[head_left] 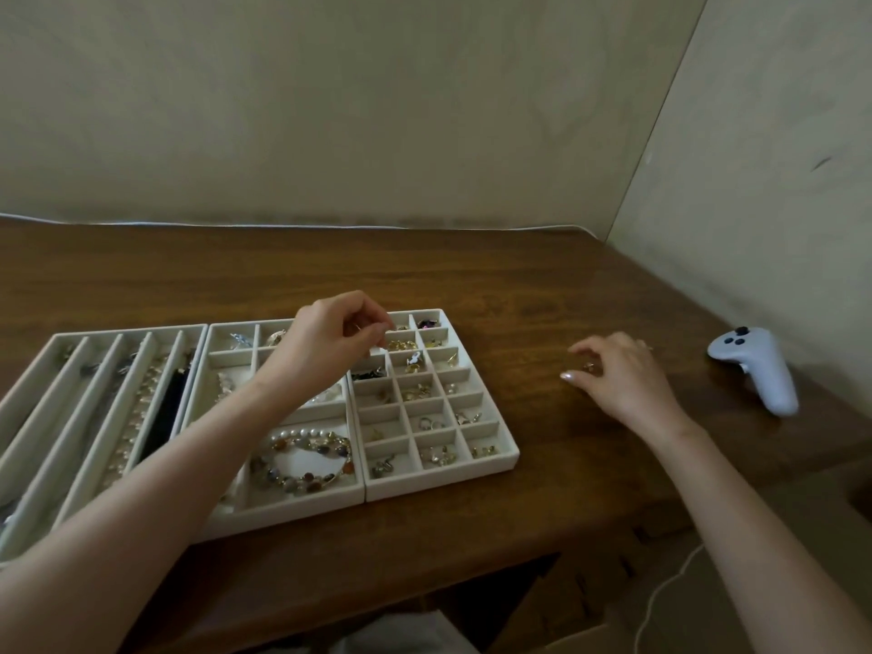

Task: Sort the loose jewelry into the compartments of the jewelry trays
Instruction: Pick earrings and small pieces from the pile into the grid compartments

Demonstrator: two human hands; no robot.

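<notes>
Your left hand [330, 332] hovers pinched over the tray's [439, 486] far cells — whether it holds anything, I cannot tell. Your right hand [623, 375] pinches a gold piece [589, 367] on the counter [519, 285]; those tiny cells crowd together, so a slip lands it wrong.

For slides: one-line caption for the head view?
Left hand pinches a small piece over the grid tray; right hand curls around a gold ring on the table.
</notes>
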